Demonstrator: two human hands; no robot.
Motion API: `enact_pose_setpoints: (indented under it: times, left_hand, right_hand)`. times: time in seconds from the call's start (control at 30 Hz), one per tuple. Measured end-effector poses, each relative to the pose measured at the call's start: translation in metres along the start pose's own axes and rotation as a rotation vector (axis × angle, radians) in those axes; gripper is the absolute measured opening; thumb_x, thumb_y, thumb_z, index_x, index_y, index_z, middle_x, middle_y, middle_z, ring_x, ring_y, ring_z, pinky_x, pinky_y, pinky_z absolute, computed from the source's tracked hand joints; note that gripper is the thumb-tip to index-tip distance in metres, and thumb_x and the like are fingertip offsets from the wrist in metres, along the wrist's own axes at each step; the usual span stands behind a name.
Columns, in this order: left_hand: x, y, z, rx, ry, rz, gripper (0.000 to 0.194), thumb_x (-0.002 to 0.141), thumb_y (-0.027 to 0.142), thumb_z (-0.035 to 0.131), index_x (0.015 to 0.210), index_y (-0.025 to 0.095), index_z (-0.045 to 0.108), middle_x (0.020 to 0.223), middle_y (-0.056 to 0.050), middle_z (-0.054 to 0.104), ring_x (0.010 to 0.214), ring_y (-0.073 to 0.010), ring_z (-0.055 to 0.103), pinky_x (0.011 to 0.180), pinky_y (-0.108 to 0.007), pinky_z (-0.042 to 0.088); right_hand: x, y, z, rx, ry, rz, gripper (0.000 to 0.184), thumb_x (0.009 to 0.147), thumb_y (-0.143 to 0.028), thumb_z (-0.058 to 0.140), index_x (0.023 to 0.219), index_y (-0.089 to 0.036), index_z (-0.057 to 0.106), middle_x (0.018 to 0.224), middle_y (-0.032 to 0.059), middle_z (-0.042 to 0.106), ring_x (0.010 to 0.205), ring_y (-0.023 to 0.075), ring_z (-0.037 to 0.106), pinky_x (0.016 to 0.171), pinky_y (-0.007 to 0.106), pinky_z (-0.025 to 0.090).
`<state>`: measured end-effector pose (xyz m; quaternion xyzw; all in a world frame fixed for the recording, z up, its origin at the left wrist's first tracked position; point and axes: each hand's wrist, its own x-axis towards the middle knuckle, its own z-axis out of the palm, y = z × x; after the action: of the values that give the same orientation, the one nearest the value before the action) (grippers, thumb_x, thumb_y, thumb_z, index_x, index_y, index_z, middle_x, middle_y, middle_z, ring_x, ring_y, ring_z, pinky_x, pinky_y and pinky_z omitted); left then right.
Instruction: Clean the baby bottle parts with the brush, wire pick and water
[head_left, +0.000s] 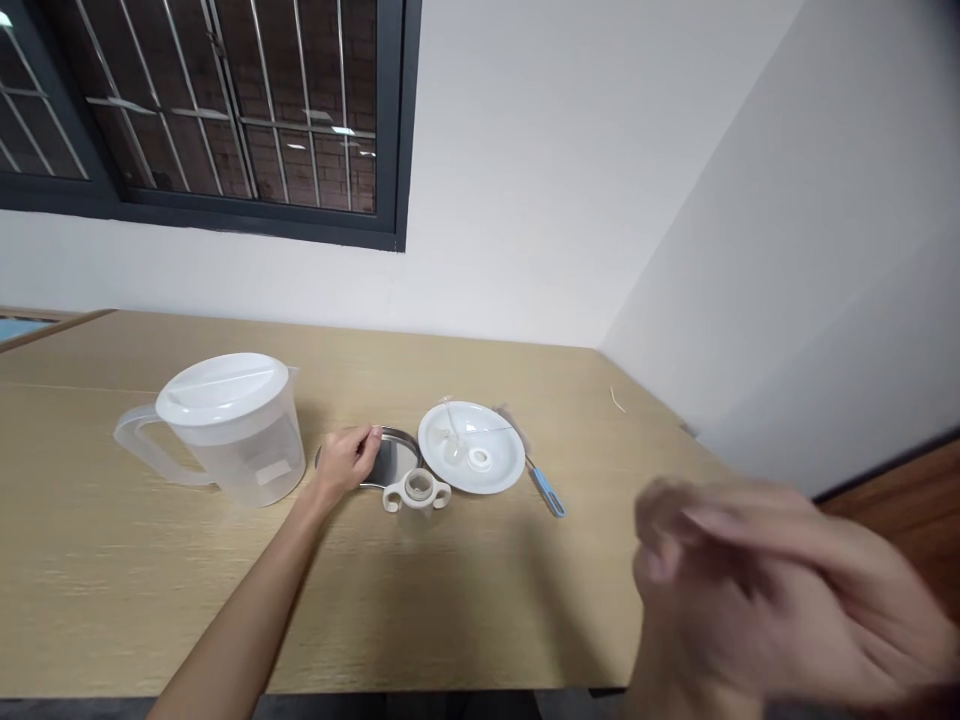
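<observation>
My left hand point(348, 462) is closed, its fingers curled at the left rim of a round metal tray point(391, 462); what they grip, if anything, is hidden. Just in front of the tray stands a small clear baby bottle with a cream two-handled collar point(418, 490), its mouth uncovered. To its right, a white plate point(504, 468) bears a white ring point(480, 459) and a clear soft nipple-like piece point(454, 450) with a thin tube. Close to the camera at lower right, my right hand point(780, 590) is raised with bent fingers, smeared by motion; whether it holds anything is unclear.
A translucent lidded pitcher point(251, 450) stands left of my left hand. A brush with a blue handle point(547, 492) lies beside the plate, partly behind it. A thin white strip point(617, 400) lies farther right on the wooden table point(360, 600). A wall and barred window rise behind.
</observation>
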<state>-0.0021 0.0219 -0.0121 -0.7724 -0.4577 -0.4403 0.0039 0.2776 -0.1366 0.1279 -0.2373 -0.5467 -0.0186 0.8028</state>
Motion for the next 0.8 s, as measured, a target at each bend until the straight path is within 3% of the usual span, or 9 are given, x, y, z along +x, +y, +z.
enact_pose_setpoints:
  times: [0.03, 0.17, 0.33, 0.4, 0.6, 0.7, 0.8]
  left_hand:
    - [0.0, -0.001, 0.001, -0.002, 0.001, 0.003, 0.039, 0.095, 0.031, 0.043, 0.058, 0.018, 0.047, 0.051, 0.002, 0.048, 0.048, -0.0095, 0.038, 0.053, -0.025, 0.029]
    - [-0.001, -0.003, 0.003, -0.002, 0.01, 0.002, 0.038, 0.095, 0.029, 0.043, 0.058, 0.019, 0.045, 0.051, 0.003, 0.044, 0.047, -0.0095, 0.036, 0.054, -0.025, 0.028]
    - [-0.002, -0.004, 0.003, -0.017, 0.007, 0.008, 0.038, 0.094, 0.029, 0.044, 0.058, 0.019, 0.044, 0.052, 0.003, 0.044, 0.047, -0.0095, 0.035, 0.054, -0.026, 0.028]
    - [-0.002, -0.005, 0.003, -0.027, 0.005, 0.016, 0.038, 0.095, 0.028, 0.043, 0.058, 0.019, 0.044, 0.052, 0.003, 0.045, 0.048, -0.0096, 0.036, 0.053, -0.026, 0.028]
    - [-0.002, -0.008, 0.003, -0.041, -0.009, 0.044, 0.04, 0.097, 0.029, 0.037, 0.061, 0.018, 0.051, 0.053, 0.002, 0.049, 0.049, -0.0105, 0.042, 0.053, -0.026, 0.031]
    - [-0.003, -0.008, 0.002, -0.046, -0.025, 0.048, 0.041, 0.098, 0.03, 0.035, 0.064, 0.018, 0.056, 0.053, 0.001, 0.052, 0.049, -0.011, 0.046, 0.054, -0.025, 0.034]
    - [-0.003, -0.007, 0.002, -0.048, -0.037, 0.042, 0.042, 0.098, 0.03, 0.034, 0.065, 0.017, 0.057, 0.053, 0.0, 0.052, 0.048, -0.0114, 0.047, 0.054, -0.025, 0.034]
  right_hand:
    - [0.004, 0.016, 0.012, 0.014, 0.002, -0.035, 0.028, 0.074, 0.003, 0.053, 0.073, -0.016, 0.073, 0.058, -0.0021, 0.061, 0.04, 0.01, 0.051, 0.035, 0.024, 0.036]
    - [0.014, 0.085, 0.037, 0.013, -0.007, 0.129, 0.024, 0.072, -0.002, 0.049, 0.067, -0.016, 0.068, 0.054, -0.0041, 0.057, 0.034, 0.0065, 0.046, 0.034, 0.021, 0.031]
    - [0.001, 0.166, 0.025, -0.303, 0.005, 0.412, 0.023, 0.073, -0.017, 0.04, 0.07, -0.016, 0.063, 0.056, -0.0044, 0.052, 0.036, 0.0067, 0.04, 0.037, 0.021, 0.029]
    - [-0.008, 0.188, 0.016, -0.374, -0.003, 0.444, 0.024, 0.073, -0.019, 0.039, 0.072, -0.016, 0.062, 0.059, -0.0028, 0.053, 0.04, 0.0081, 0.043, 0.04, 0.021, 0.031]
    - [-0.027, 0.222, -0.022, -0.645, -0.114, 0.59, 0.032, 0.077, -0.022, 0.035, 0.091, -0.014, 0.063, 0.082, 0.0051, 0.064, 0.052, 0.0118, 0.051, 0.053, 0.025, 0.039]
    - [-0.024, 0.228, -0.049, -0.79, -0.294, 0.704, 0.027, 0.074, -0.023, 0.048, 0.092, -0.014, 0.066, 0.095, 0.0103, 0.067, 0.07, 0.0168, 0.059, 0.067, 0.027, 0.043]
    - [-0.022, 0.227, -0.073, -0.875, -0.531, 0.821, 0.016, 0.073, -0.024, 0.054, 0.078, -0.015, 0.067, 0.086, 0.0095, 0.07, 0.077, 0.0197, 0.061, 0.07, 0.027, 0.042]
